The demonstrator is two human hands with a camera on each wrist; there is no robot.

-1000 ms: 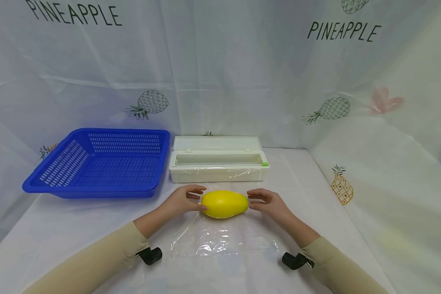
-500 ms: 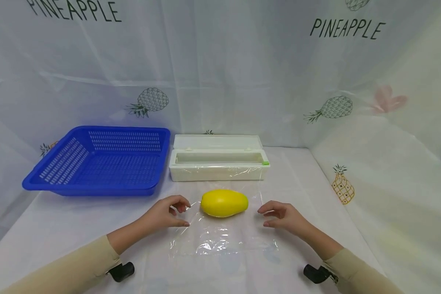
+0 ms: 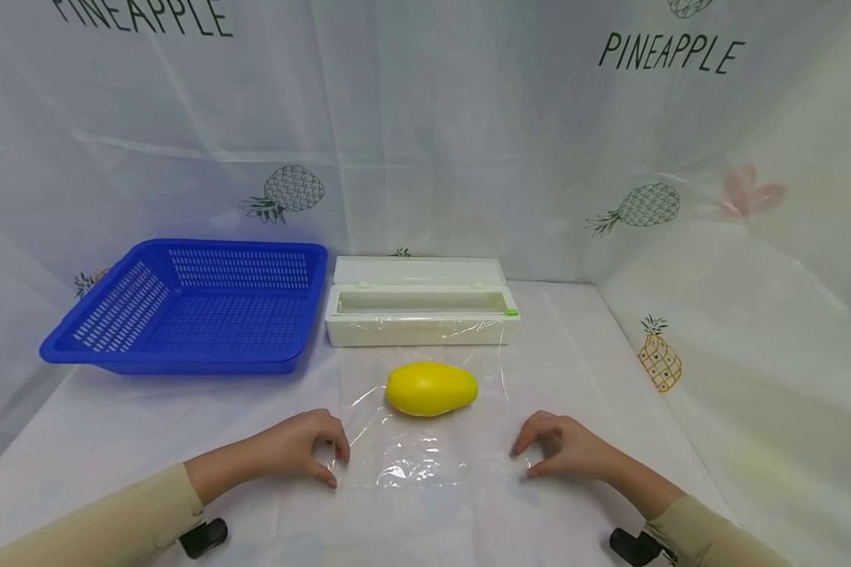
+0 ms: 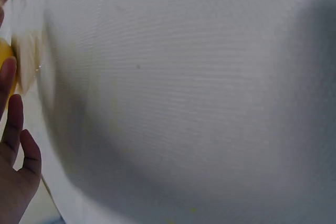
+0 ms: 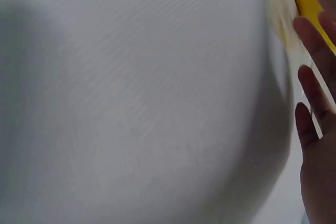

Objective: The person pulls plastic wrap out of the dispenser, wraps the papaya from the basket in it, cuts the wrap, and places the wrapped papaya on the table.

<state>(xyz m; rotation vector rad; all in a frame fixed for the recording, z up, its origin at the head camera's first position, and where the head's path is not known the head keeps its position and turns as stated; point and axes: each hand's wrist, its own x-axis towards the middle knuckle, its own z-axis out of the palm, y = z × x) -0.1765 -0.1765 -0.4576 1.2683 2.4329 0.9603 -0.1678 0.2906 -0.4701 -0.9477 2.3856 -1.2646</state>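
A smooth yellow fruit, shaped like a papaya or mango [image 3: 431, 389], lies on a sheet of clear cling film [image 3: 425, 465] spread over the table. The film runs forward from a white cling film dispenser [image 3: 418, 331] with its lid raised. My left hand [image 3: 301, 447] is at the film's near left corner, thumb and fingertips apart. At the near right corner, my right hand [image 3: 570, 447] has its thumb and forefinger spaced apart in the same way. Both wrist views catch the relaxed fingers with part of the yellow fruit [image 5: 310, 1] beyond.
At the back left stands a blue plastic basket [image 3: 206, 366] with slotted sides. A white cloth printed with pineapples [image 3: 294, 189] hangs behind and along the right side. The table cover [image 3: 596, 378] is white too.
Both hands have let go of the yellow fruit's ends, moved apart and come back toward the near corners of the film. The fruit stays in place on the film.
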